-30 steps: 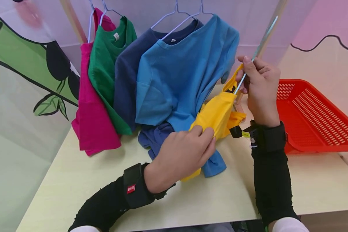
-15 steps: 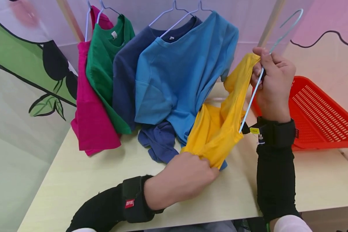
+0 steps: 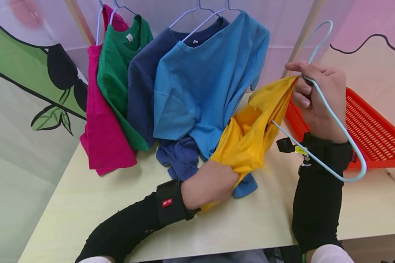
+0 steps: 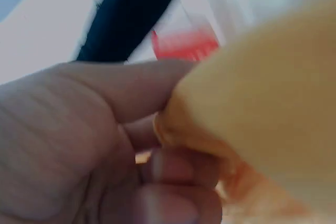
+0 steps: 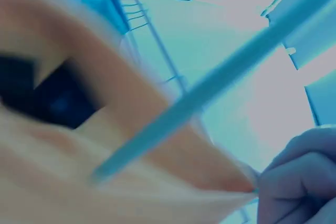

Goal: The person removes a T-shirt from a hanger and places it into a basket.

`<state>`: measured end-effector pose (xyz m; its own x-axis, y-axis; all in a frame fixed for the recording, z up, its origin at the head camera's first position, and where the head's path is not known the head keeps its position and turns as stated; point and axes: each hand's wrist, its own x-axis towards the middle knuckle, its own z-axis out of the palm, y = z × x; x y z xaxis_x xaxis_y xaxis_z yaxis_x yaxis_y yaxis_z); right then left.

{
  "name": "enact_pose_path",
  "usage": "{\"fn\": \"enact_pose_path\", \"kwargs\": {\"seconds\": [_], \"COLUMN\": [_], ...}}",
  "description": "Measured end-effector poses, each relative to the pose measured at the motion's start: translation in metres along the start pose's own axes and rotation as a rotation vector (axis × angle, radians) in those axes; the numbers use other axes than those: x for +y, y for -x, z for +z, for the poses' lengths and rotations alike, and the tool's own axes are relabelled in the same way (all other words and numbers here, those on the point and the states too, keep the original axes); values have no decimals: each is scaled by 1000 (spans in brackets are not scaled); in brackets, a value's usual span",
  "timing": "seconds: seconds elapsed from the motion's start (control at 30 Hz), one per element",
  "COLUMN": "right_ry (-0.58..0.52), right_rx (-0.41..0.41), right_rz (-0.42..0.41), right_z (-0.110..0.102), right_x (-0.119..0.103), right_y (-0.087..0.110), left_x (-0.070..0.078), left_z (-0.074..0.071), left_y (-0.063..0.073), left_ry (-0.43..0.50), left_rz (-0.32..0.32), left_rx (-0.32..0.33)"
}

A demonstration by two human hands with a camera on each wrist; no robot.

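Note:
A yellow shirt [image 3: 250,138] is stretched between both hands above the table. My left hand [image 3: 210,182] grips its lower part; in the left wrist view thumb and fingers pinch the cloth [image 4: 262,108]. My right hand [image 3: 322,100] holds the shirt's upper edge together with a light blue hanger [image 3: 353,179]. The hanger's hook rises above the knuckles, and one shoulder loops out over the right wrist. Its other end goes into the shirt. Across the right wrist view runs the hanger's bar [image 5: 210,93], in front of the cloth with a dark print.
On hangers behind hang a pink garment [image 3: 106,142], a green shirt [image 3: 118,73], a navy shirt [image 3: 143,87] and a blue shirt [image 3: 207,80]. A red basket [image 3: 382,142] stands right, behind the right forearm. Wooden posts [image 3: 307,34] rise at the back.
The hanger has swung out, with one shoulder now over the right wrist. My right hand has moved right, drawing the yellow shirt's upper edge along; my left hand still holds its lower part.

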<state>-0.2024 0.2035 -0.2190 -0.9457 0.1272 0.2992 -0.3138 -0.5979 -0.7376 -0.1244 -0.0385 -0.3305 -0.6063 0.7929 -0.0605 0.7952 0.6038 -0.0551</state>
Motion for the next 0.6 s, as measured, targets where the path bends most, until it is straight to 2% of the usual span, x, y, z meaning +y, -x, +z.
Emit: {"fn": "enact_pose_path", "kwargs": {"seconds": [0.07, 0.13, 0.27, 0.37, 0.4, 0.47, 0.5, 0.53, 0.6], "right_ry": [76, 143, 282, 224, 178, 62, -9, -5, -25], "right_rx": [-47, -100, -199, -297, -341, -412, -434, -430, -364], "right_rz": [-21, -34, -75, -96, -101, -99, -98, -101, -140], "right_z": [1, 3, -2, -14, -19, -27, -29, -30, -24], "right_x": [-6, -15, -37, -51, -54, -57, -57, -57, -53], "right_y": [8, 18, 41, 53, 54, 55, 55, 56, 57], "left_x": [-17, -33, -54, -61, -62, -59, -55, -51, -41], "left_z": [-1, -2, 3, 10, 11, 13, 14, 15, 19], "left_y": [-6, -12, -19, -25, -27, -31, -34, -37, -45], "left_ry": [44, 50, 27, 105, 168, 306, 350, 371, 360], "left_rz": [-86, -175, -345, -434, -441, -407, -376, -338, -258], "left_rx": [1, 17, 137, 240, 264, 286, 265, 233, 148]}}
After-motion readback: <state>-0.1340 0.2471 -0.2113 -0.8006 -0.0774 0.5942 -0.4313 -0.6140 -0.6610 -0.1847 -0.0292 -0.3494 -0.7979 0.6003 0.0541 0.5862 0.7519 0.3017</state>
